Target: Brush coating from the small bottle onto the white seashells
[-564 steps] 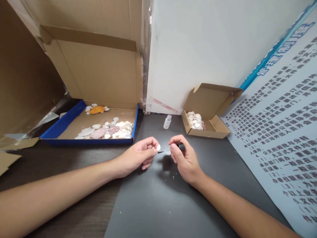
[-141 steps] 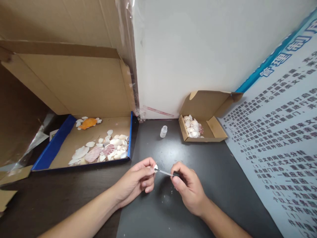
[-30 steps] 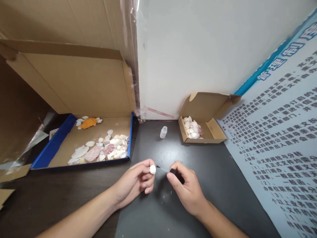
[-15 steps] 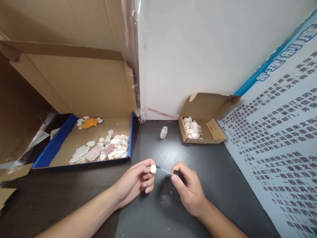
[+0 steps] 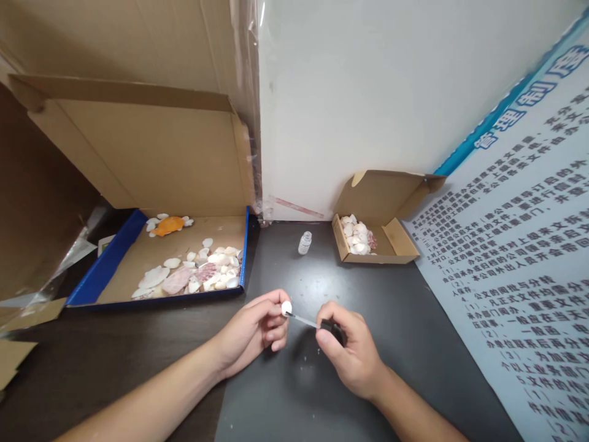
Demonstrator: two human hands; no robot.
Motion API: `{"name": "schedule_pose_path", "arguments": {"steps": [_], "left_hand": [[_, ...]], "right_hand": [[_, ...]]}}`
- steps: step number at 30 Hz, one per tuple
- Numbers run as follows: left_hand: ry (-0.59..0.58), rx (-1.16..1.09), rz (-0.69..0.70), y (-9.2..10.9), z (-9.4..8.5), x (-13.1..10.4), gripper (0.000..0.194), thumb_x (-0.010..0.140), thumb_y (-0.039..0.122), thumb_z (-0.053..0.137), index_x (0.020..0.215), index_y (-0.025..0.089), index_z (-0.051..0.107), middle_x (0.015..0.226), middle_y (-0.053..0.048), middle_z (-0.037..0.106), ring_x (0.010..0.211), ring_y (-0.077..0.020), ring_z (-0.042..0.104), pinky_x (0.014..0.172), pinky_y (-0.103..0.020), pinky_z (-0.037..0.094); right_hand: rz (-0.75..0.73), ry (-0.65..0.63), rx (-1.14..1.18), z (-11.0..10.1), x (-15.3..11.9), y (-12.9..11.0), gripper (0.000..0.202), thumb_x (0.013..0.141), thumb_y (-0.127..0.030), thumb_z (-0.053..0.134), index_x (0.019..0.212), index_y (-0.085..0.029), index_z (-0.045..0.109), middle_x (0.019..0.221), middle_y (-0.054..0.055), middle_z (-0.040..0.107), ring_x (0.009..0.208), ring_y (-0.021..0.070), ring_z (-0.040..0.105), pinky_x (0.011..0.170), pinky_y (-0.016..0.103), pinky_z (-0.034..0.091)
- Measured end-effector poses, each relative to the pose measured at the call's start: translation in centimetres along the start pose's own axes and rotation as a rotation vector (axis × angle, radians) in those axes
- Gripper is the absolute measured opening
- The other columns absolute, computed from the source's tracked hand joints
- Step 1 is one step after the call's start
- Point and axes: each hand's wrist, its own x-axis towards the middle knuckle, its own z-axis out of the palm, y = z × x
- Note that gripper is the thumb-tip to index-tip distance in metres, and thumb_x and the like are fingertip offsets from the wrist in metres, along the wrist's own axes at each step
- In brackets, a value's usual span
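Note:
Between the thumb and forefinger of my left hand (image 5: 258, 328) is a small white shell (image 5: 286, 307), its other fingers loosely curled. My right hand (image 5: 352, 350) grips a brush by its black cap (image 5: 332, 331). A thin pale stem (image 5: 304, 321) runs left from the cap, and its dark tip meets the lower edge of the shell. Beyond my hands, a small clear bottle (image 5: 304, 243) with a white label stands uncapped on the dark table.
On the left lies an open blue-edged cardboard box (image 5: 99, 283) with many shells and an orange shell piece (image 5: 169, 226) ringed by white ones. A smaller open box (image 5: 407, 240) of shells sits at right, beside a printed board (image 5: 515, 245). Tiny crumbs dot the table.
The brush tip has come down from just right of the shell onto its lower edge. The shell has turned a little in my left fingers, showing a smoother face.

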Motion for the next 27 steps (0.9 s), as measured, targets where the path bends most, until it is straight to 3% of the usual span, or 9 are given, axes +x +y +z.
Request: {"name": "schedule_pose_path", "arguments": {"steps": [3, 8, 14, 20, 27], "left_hand": [[0.000, 0.009, 0.005, 0.0, 0.1, 0.0, 0.005, 0.080, 0.014, 0.050, 0.076, 0.018, 0.050, 0.058, 0.007, 0.028, 0.049, -0.0079, 0.024, 0.050, -0.021, 0.031], [0.005, 0.027, 0.033, -0.1, 0.0, 0.0, 0.007, 0.082, 0.014, 0.048, 0.075, 0.017, 0.049, 0.059, 0.007, 0.028, 0.048, -0.0076, 0.025, 0.049, -0.021, 0.030], [0.002, 0.036, 0.057, -0.2, -0.2, 0.1, 0.006, 0.081, 0.016, 0.051, 0.075, 0.018, 0.049, 0.058, 0.007, 0.030, 0.048, -0.0070, 0.025, 0.049, -0.021, 0.030], [-0.011, 0.054, 0.077, -0.3, -0.1, 0.0, 0.008, 0.079, 0.017, 0.055, 0.076, 0.018, 0.047, 0.057, 0.008, 0.030, 0.047, -0.0066, 0.026, 0.049, -0.020, 0.030], [-0.011, 0.093, 0.120, -0.5, 0.1, -0.1, 0.009, 0.077, 0.017, 0.056, 0.077, 0.018, 0.047, 0.057, 0.009, 0.030, 0.046, -0.0060, 0.027, 0.048, -0.019, 0.029]], "right_hand": [[0.034, -0.012, -0.001, 0.1, 0.2, 0.3, 0.023, 0.089, -0.033, 0.052, 0.071, -0.021, 0.046, 0.056, -0.006, 0.041, 0.049, 0.0095, 0.037, 0.049, 0.022, 0.033], [0.143, 0.090, 0.042, 0.1, 0.7, 1.1, 0.028, 0.093, -0.036, 0.047, 0.070, -0.021, 0.044, 0.056, -0.007, 0.037, 0.049, 0.0098, 0.035, 0.048, 0.022, 0.031], [0.070, 0.058, 0.053, 0.6, 0.4, 0.7, 0.024, 0.091, -0.035, 0.047, 0.072, -0.020, 0.047, 0.054, -0.007, 0.038, 0.048, 0.0097, 0.035, 0.048, 0.022, 0.032], [0.080, 0.151, -0.061, 0.2, 0.7, 0.8, 0.027, 0.085, -0.036, 0.058, 0.067, -0.021, 0.046, 0.056, -0.007, 0.039, 0.051, 0.0097, 0.036, 0.049, 0.022, 0.033], [-0.024, 0.121, 0.010, -0.5, 0.5, 0.4, 0.024, 0.090, -0.032, 0.049, 0.069, -0.021, 0.046, 0.057, -0.006, 0.038, 0.051, 0.0103, 0.036, 0.051, 0.023, 0.032]]}}
